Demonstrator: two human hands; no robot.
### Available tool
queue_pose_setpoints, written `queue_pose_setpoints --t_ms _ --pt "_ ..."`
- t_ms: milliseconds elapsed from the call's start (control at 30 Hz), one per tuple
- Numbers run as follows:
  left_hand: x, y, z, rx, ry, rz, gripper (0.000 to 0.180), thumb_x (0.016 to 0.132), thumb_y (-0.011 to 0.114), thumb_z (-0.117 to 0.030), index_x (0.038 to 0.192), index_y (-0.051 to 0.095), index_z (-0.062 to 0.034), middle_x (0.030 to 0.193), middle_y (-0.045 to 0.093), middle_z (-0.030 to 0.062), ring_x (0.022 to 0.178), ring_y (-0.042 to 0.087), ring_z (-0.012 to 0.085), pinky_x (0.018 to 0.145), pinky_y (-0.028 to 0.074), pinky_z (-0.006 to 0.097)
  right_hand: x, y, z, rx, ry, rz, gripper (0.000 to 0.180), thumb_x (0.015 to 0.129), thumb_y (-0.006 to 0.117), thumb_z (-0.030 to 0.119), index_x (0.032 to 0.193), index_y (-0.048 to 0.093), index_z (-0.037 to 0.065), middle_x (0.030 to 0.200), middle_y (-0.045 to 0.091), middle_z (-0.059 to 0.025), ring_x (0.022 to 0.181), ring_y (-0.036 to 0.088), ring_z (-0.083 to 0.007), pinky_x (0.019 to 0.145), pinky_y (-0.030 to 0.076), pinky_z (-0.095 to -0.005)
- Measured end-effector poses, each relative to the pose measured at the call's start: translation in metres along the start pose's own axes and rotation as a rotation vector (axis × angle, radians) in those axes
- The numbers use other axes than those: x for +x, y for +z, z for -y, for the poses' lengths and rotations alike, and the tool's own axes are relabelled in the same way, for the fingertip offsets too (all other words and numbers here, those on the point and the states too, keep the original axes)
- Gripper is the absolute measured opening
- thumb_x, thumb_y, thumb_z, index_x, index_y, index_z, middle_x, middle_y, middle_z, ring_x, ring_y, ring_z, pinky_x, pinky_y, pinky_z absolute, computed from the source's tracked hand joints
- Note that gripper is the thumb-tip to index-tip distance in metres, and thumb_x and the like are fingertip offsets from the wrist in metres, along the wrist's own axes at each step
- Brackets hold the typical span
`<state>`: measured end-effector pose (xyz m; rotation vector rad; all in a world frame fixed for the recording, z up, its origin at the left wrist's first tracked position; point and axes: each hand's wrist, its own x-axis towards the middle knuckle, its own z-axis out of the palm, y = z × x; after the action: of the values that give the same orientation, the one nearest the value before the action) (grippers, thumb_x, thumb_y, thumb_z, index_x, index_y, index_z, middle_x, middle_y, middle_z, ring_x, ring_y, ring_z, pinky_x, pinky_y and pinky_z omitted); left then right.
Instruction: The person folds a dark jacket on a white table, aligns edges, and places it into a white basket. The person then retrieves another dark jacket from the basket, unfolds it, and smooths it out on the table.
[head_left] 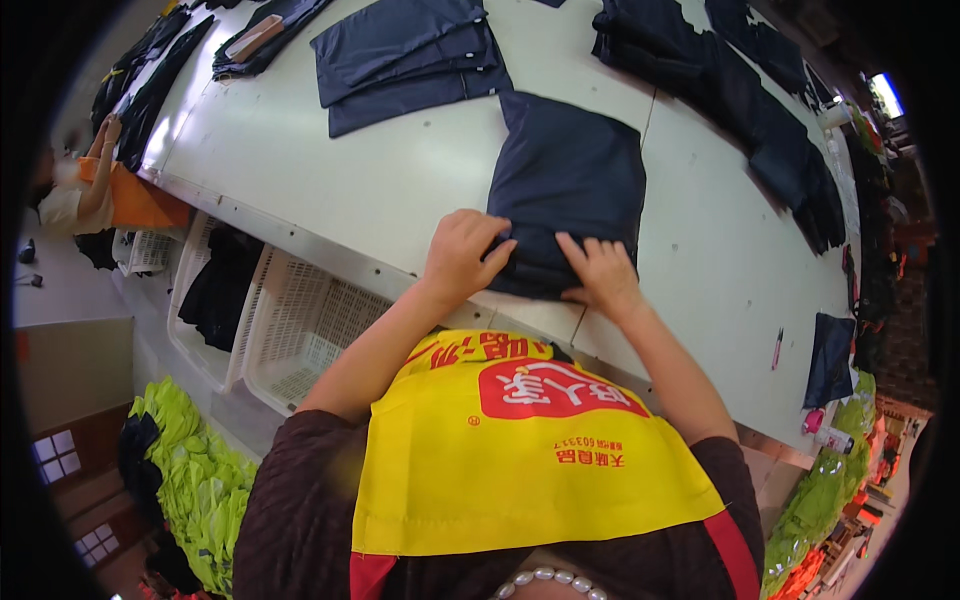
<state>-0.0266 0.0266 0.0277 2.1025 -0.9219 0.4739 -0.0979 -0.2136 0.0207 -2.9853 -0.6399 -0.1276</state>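
A folded navy garment lies on the white table in front of me, its near edge turned over in a band. At the left end of that band, my left hand pinches the cloth between thumb and fingers. My right hand rests on the band's right end, fingers stretched out and apart, the thumb by the near edge. Whether this garment is trousers or a top cannot be made out. Just beyond it sits a stack of folded navy garments.
More dark garments run along the far right. White plastic baskets stand under the table's left edge. A pen and a bottle are at right. Another person's arm shows far left; lime-green cloth is piled lower left.
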Motion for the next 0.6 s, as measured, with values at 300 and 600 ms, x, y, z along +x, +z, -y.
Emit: queue_pose_setpoints --t_ms 300,600 --pt "-0.050 0.041 -0.003 0.239 0.201 0.314 0.023 0.079 0.063 -0.021 0.095 0.062 -0.0042 0.094 0.059 0.0098 0.089 0.055 0.0225 0.079 0.044 0.035 0.035 -0.028 -0.032 0.359 -0.030 0.057 0.070 0.071 0.070 0.015 0.134 0.039 0.009 0.098 0.062 -0.0209 0.086 0.060 -0.0367 0.075 0.049 -0.0401" --pt "-0.007 0.055 -0.016 0.422 0.263 0.348 0.014 0.082 0.059 -0.020 0.088 0.064 -0.0082 0.086 0.059 0.0063 0.086 0.053 0.0199 0.077 0.041 0.032 0.052 -0.054 -0.041 0.458 0.045 0.150 0.067 0.072 0.069 0.016 0.133 0.042 0.008 0.105 0.061 -0.0224 0.092 0.059 -0.0383 0.082 0.047 -0.0378"
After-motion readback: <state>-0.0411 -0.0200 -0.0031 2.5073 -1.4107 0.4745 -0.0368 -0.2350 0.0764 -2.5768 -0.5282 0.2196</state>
